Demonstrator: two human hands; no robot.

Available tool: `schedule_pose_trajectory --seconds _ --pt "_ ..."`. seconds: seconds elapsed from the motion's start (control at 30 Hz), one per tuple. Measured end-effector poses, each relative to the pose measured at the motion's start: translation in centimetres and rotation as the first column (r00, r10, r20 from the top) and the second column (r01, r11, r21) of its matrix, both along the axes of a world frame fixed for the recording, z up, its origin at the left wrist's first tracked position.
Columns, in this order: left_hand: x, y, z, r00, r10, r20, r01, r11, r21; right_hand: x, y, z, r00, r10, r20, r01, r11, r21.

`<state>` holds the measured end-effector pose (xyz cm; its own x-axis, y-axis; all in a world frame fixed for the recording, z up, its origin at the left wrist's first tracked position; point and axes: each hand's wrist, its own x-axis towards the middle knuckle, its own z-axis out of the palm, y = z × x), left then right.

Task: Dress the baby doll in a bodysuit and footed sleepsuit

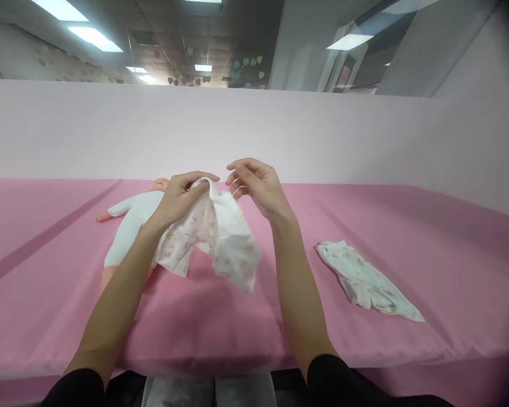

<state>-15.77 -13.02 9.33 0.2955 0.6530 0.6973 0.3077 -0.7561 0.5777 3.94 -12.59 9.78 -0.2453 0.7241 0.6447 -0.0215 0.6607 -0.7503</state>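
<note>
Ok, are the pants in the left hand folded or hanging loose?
Hanging loose: the left hand grips the pants near the top edge, and the legs hang apart below.

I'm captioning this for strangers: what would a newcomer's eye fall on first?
Probably the small printed garment hanging from the left hand near the centre, with the right hand raised beside it. Next, the doll in white lying to the left on the pink cover, partly hidden by the left forearm. Then the other pale garment, lying to the right.
</note>
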Motion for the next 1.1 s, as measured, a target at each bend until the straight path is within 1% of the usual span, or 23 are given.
schedule_pose_trajectory --seconds 0.07,0.13,0.2,0.23,0.3,0.37,0.47,0.53,0.57,0.6,0.63,0.67,0.73,0.77,0.8,0.87,1.0,1.03,1.07,1.1 --pt "0.3 -0.2 -0.1 0.999 -0.042 0.023 0.041 0.998 0.037 -0.8 0.7 -0.5 0.999 0.05 -0.014 -0.05 0.999 0.008" --pt "0.5 -0.4 0.0 0.994 -0.11 0.007 0.109 0.992 0.065 -1.8 1.3 -0.9 0.981 0.19 0.038 -0.19 0.982 0.001" --pt "0.6 -0.7 0.1 0.984 -0.174 -0.031 0.176 0.979 0.101 -2.5 1.3 -1.3 0.94 0.329 0.091 -0.328 0.944 -0.026" --pt "0.7 -0.9 0.2 0.98 -0.191 -0.056 0.196 0.972 0.126 -2.8 1.3 -1.3 0.926 0.364 0.1 -0.362 0.931 -0.032" --pt "1.1 -1.3 0.2 0.979 -0.175 -0.106 0.193 0.961 0.199 -3.1 1.0 -1.4 0.922 0.375 0.096 -0.374 0.927 -0.033" --pt "1.6 -1.5 -0.1 0.989 -0.084 -0.122 0.118 0.945 0.306 -3.1 0.7 -1.3 0.935 0.344 0.086 -0.344 0.939 -0.021" --pt "2.5 -1.6 -0.7 0.99 0.12 -0.075 -0.074 0.889 0.453 -2.8 0.5 -1.1 0.965 0.249 0.076 -0.252 0.967 0.028" --pt "2.7 -1.5 -0.9 0.968 0.25 -0.029 -0.2 0.835 0.512 -2.5 0.3 -0.9 0.981 0.166 0.104 -0.173 0.983 0.064" --pt "2.7 -1.4 -0.9 0.955 0.298 -0.005 -0.25 0.811 0.529 -2.4 0.2 -0.8 0.984 0.117 0.137 -0.129 0.988 0.08" --pt "2.6 -1.3 -0.9 0.945 0.328 0.013 -0.284 0.797 0.532 -2.3 0.0 -0.8 0.983 0.062 0.176 -0.08 0.992 0.098" --pt "2.4 -1.3 -0.8 0.942 0.335 0.019 -0.296 0.804 0.515 -2.2 -0.2 -0.7 0.977 -0.002 0.212 -0.025 0.992 0.122" --pt "2.3 -1.3 -0.7 0.949 0.315 0.013 -0.283 0.833 0.475 -2.2 -0.5 -0.6 0.968 -0.072 0.242 0.036 0.988 0.151" --pt "1.9 -1.4 -0.3 0.977 0.213 -0.014 -0.196 0.92 0.34 -2.1 -0.9 -0.5 0.939 -0.209 0.271 0.153 0.964 0.216" --pt "1.9 -1.5 -0.2 0.988 0.15 -0.023 -0.139 0.954 0.266 -2.1 -1.1 -0.4 0.926 -0.264 0.271 0.2 0.949 0.243" --pt "1.8 -1.6 -0.1 0.995 0.094 -0.027 -0.086 0.975 0.204 -2.0 -1.2 -0.4 0.913 -0.308 0.267 0.238 0.935 0.263" --pt "1.9 -1.7 0.0 0.999 0.026 -0.027 -0.022 0.991 0.134 -1.9 -1.2 -0.3 0.892 -0.369 0.261 0.296 0.913 0.281" --pt "2.1 -1.3 -0.3 1.0 -0.014 -0.028 0.016 0.996 0.092 -1.5 -1.1 0.0 0.847 -0.475 0.237 0.398 0.864 0.308" --pt "2.1 -1.1 -0.4 1.0 -0.021 -0.013 0.022 0.997 0.078 -1.4 -1.1 0.0 0.85 -0.476 0.226 0.395 0.86 0.324" --pt "2.1 -0.9 -0.5 0.999 -0.032 0.007 0.032 0.998 0.058 -1.3 -1.1 0.1 0.866 -0.45 0.22 0.366 0.868 0.335" --pt "2.0 -0.8 -0.5 0.998 -0.048 0.033 0.047 0.998 0.029 -1.1 -1.2 0.1 0.892 -0.393 0.222 0.31 0.892 0.331"
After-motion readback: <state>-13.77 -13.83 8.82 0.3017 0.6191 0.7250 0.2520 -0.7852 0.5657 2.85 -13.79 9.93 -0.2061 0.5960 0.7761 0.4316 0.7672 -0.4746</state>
